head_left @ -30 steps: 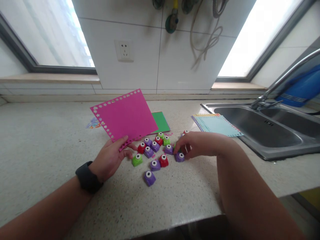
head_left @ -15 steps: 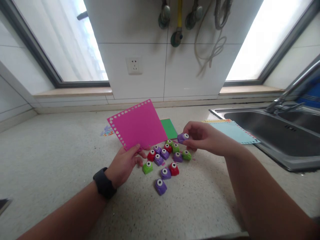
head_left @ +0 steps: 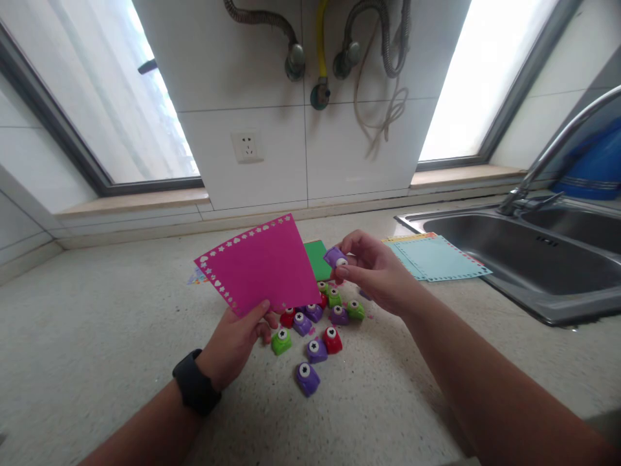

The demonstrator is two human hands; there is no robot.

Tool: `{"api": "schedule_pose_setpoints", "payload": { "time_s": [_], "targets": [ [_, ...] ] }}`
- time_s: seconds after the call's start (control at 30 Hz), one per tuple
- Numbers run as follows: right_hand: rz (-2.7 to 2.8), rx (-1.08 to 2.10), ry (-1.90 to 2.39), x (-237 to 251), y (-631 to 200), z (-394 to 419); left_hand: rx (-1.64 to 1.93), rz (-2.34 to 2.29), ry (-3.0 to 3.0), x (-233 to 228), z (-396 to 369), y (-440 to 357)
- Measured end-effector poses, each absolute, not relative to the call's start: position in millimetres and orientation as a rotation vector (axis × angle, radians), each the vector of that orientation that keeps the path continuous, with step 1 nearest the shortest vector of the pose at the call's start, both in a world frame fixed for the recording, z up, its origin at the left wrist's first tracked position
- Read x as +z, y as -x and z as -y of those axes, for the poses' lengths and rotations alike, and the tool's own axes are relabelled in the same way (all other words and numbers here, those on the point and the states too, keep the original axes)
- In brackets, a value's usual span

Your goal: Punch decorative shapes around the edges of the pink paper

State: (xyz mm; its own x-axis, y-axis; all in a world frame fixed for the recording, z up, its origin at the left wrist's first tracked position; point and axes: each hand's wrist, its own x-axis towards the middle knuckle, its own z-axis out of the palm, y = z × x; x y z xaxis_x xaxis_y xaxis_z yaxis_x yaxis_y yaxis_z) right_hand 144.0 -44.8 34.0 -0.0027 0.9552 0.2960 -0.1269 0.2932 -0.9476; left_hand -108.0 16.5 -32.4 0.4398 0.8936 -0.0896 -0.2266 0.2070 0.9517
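Note:
A pink sheet of paper point(head_left: 264, 268), with small cut-out shapes along its top and left edges, is pinched at its lower edge by my left hand point(head_left: 237, 340), thumb on top. My right hand point(head_left: 376, 268) grips a purple craft punch point(head_left: 334, 257) with a white button, just right of the sheet and apart from it. Below the sheet, several more punches lie in a loose cluster: a green one point(head_left: 281, 341) near my left fingers, a red one point(head_left: 332, 340), and a purple one point(head_left: 308, 378) closest to me. The sheet hides part of the cluster.
A green sheet point(head_left: 317, 260) lies behind the pink one. Pale blue paper with a punched border point(head_left: 439, 259) rests beside the steel sink point(head_left: 524, 291). Pink paper scraps dot the speckled counter point(head_left: 130, 323). A wall socket point(head_left: 248, 147) and pipe valves are behind.
My right hand has lifted the purple punch off the cluster and turned it, bringing it nearer the pink sheet. The camera view has tilted up slightly. My left hand keeps its hold.

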Motion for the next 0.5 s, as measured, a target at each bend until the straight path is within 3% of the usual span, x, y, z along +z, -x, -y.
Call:
{"api": "schedule_pose_setpoints", "payload": {
  "time_s": [0.5],
  "targets": [
    [1.32,1.077,0.957,32,-139,45,0.828,-0.787,-1.322,-44,-19,114]
  ]
}}
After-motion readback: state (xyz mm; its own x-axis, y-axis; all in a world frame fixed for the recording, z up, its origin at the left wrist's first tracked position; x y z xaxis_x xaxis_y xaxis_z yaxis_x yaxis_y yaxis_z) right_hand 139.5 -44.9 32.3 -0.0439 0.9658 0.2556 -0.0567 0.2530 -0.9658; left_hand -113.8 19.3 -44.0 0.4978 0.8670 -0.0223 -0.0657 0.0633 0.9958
